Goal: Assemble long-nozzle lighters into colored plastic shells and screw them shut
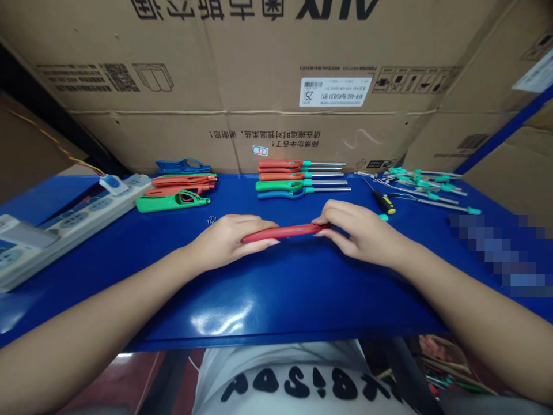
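Observation:
Both hands hold a red lighter casing [283,232] level above the blue table. My left hand [228,239] pinches its left end between thumb and fingers. At the other end, my right hand [356,230] grips the casing's tip, and the fingers partly hide it. Beyond the hands, finished-looking lighters [283,187] in red, orange, green and blue lie in a row with metal tubes pointing right. Loose lighter casings [173,202] in green, orange and blue are stacked at the left. Tiny screws [211,219] lie just past my left hand.
A white power strip [78,222] runs along the left side. At the right are a black and yellow screwdriver [382,199] and several metal tubes with teal ends [436,199]. A large cardboard panel [268,69] closes off the back of the blue table [276,311].

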`<state>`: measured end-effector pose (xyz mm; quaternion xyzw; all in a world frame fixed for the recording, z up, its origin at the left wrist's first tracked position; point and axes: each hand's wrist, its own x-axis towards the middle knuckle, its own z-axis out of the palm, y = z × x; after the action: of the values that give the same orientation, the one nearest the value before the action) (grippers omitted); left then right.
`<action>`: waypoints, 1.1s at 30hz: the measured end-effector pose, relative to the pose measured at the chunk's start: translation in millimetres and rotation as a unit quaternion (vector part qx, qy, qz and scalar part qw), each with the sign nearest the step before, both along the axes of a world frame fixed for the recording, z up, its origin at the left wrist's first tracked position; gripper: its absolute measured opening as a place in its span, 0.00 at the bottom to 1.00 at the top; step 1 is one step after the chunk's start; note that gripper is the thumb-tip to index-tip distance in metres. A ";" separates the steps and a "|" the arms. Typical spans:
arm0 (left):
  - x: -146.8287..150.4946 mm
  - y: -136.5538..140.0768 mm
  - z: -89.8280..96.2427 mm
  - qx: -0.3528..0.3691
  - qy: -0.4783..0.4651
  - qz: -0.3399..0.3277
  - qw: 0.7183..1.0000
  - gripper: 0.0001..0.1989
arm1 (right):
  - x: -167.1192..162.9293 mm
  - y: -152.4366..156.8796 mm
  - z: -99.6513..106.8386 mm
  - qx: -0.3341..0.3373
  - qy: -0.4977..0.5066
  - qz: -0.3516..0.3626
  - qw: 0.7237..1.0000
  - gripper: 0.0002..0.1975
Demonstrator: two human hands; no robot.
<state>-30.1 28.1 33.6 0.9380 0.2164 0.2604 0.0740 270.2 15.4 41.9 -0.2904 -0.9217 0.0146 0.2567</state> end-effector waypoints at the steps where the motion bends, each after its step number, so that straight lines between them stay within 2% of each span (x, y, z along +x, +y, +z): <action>1: 0.9 -1.6 0.5 -0.002 0.012 0.004 1.000 0.16 | -1.4 -1.0 -0.9 0.020 -0.012 -0.003 1.000 0.07; 4: 6.4 -10.0 1.8 -0.001 0.045 0.024 0.999 0.17 | -6.2 -4.4 -2.8 0.069 -0.047 -0.013 0.996 0.09; 7: 12.1 -19.2 2.5 0.003 0.048 0.061 0.997 0.18 | -9.4 -4.9 -4.0 0.087 -0.063 -0.019 0.994 0.10; 10: 14.3 -22.8 2.0 0.001 0.037 0.086 0.996 0.18 | -9.6 -1.4 -5.2 0.060 -0.041 -0.020 0.997 0.10; 13: 13.2 -20.1 -0.6 -0.018 0.022 0.081 0.996 0.17 | -7.8 2.5 -6.0 0.016 -0.023 -0.019 0.999 0.08; 16: 11.5 -16.0 -3.8 -0.038 0.009 0.072 0.997 0.17 | -5.8 3.4 -5.3 0.012 -0.036 -0.029 0.999 0.09; 24: 10.9 -13.2 -3.4 -0.060 0.017 0.066 0.996 0.18 | -4.3 1.4 0.8 0.091 -0.110 -0.050 0.988 0.13; 29: 13.8 -21.2 -1.7 -0.047 0.107 0.114 0.987 0.22 | -11.7 -1.8 -3.3 0.166 -0.127 -0.051 0.977 0.14; 33: 21.1 -32.9 3.4 -0.019 0.165 0.131 0.977 0.23 | -22.1 -5.9 -6.8 0.167 -0.133 -0.034 0.976 0.15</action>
<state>-9.0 -4.8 37.0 0.9300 0.3514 0.1055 0.0202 248.2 9.5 35.1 -0.2735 -0.9267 -0.1869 0.1773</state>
